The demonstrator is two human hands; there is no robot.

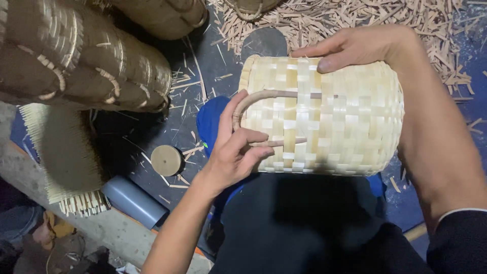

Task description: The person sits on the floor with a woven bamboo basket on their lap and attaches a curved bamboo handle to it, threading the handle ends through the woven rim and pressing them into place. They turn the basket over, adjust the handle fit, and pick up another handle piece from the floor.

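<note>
A pale woven bamboo basket (pixel 345 127) lies on its side across my lap. A curved cane handle strip (pixel 258 96) is threaded through its weave on the left part. My left hand (pixel 236 152) pinches the lower end of this strip against the basket. My right hand (pixel 355 48) grips the top of the basket, thumb pressed on the weave, with the forearm wrapped round the right side.
Darker finished woven baskets (pixel 86 56) are stacked at the upper left. A half-woven mat with loose strip ends (pixel 66 162) lies on the left, beside a grey pipe (pixel 132 200) and a round wooden disc (pixel 166 160). Bamboo shavings (pixel 355 15) litter the dark floor.
</note>
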